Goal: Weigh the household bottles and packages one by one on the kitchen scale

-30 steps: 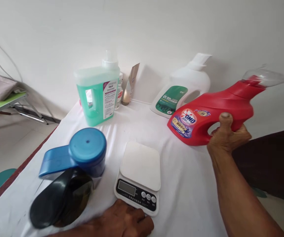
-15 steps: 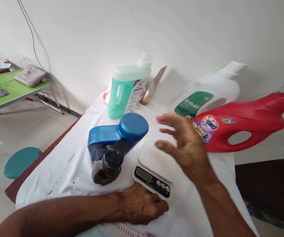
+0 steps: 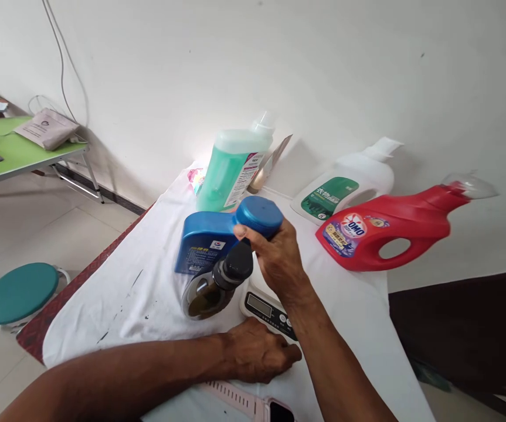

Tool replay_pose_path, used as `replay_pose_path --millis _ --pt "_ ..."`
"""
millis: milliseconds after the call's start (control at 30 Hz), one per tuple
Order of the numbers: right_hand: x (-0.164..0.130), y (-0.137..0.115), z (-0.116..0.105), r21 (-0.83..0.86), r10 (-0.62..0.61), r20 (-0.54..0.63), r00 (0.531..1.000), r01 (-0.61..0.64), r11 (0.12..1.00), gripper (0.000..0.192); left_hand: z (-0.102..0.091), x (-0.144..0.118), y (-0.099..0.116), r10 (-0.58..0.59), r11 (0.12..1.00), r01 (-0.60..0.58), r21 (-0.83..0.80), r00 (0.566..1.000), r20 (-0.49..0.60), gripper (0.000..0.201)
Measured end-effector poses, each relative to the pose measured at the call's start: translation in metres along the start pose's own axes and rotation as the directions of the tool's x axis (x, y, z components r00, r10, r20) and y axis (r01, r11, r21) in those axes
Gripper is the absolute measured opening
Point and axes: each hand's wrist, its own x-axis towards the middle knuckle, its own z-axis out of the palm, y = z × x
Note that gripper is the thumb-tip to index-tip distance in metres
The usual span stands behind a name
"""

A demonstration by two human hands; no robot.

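My right hand (image 3: 279,258) is wrapped around the neck of a blue bottle (image 3: 204,228) just under its wide cap, thumb on the near side and fingers mostly hidden behind. Close in front of that bottle stands a small dark bottle (image 3: 209,296) with a black pump-like top. A white kitchen scale (image 3: 259,305) with a display and buttons lies partly behind my right wrist. My left hand (image 3: 264,351) rests as a closed fist at the scale's front edge, with nothing visible in it.
Against the wall stand a green liquid bottle (image 3: 230,170), a tube (image 3: 272,164) and a white detergent bottle (image 3: 340,181). A red OMO bottle (image 3: 393,225) is on the right. A pink watch (image 3: 257,404) lies near me. A teal stool (image 3: 19,293) and green table (image 3: 2,140) are left.
My right hand has moved left from above the scale and closed on the blue bottle. My left hand stays by the scale. The view has shifted, showing more of the watch.
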Motion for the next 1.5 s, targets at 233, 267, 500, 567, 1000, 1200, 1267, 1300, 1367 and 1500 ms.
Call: replay_pose_path --millis 233,267,500,567,1000,1200,1267,1300,1367,1500 --pt "0.017 -0.063 -0.019 -0.089 -0.271 -0.265 0.925 0.256 0.962 0.030 -0.013 -0.002 0.004 -0.008 1.000 0.008 0.029 1.000 0.023 0.014" --pt "0.017 -0.071 -0.024 -0.103 -0.291 -0.295 0.910 0.272 0.957 0.031 -0.013 -0.002 0.004 -0.006 0.999 0.005 0.033 1.000 0.028 0.014" --pt "-0.013 -0.072 -0.071 -0.210 -0.266 -0.519 0.812 0.180 0.961 0.037 -0.018 -0.003 0.006 -0.002 0.998 -0.003 0.067 0.997 0.081 0.014" --pt "-0.024 -0.065 -0.082 -0.193 -0.218 -0.567 0.794 0.129 0.973 0.039 -0.021 -0.003 0.006 -0.007 0.998 0.000 0.069 0.996 0.092 0.014" --pt "-0.053 -0.034 -0.117 -0.089 -0.112 -0.593 0.797 0.074 0.993 0.050 -0.019 -0.004 0.007 -0.055 0.996 0.049 0.077 0.995 0.078 0.012" --pt "-0.075 -0.017 -0.141 -0.040 -0.109 -0.579 0.808 0.105 0.994 0.061 -0.020 -0.004 0.008 -0.076 0.996 0.071 0.058 0.993 0.092 0.013" --pt "-0.091 0.006 -0.153 0.016 -0.015 -0.684 0.730 0.036 0.999 0.066 -0.020 -0.004 0.009 -0.077 0.995 0.072 0.063 0.993 0.085 0.012" --pt "-0.101 0.020 -0.158 0.008 0.026 -0.723 0.690 -0.029 1.000 0.069 -0.020 -0.004 0.009 -0.075 0.995 0.070 0.066 0.994 0.079 0.011" --pt "-0.120 0.049 -0.164 -0.002 0.128 -0.712 0.691 -0.185 0.983 0.068 -0.021 -0.004 0.009 -0.075 0.995 0.069 0.076 0.995 0.071 0.010" --pt "-0.149 0.091 -0.165 -0.149 0.184 -0.604 0.775 -0.336 0.930 0.057 -0.022 -0.003 0.010 -0.083 0.993 0.075 0.092 0.992 0.092 0.013"
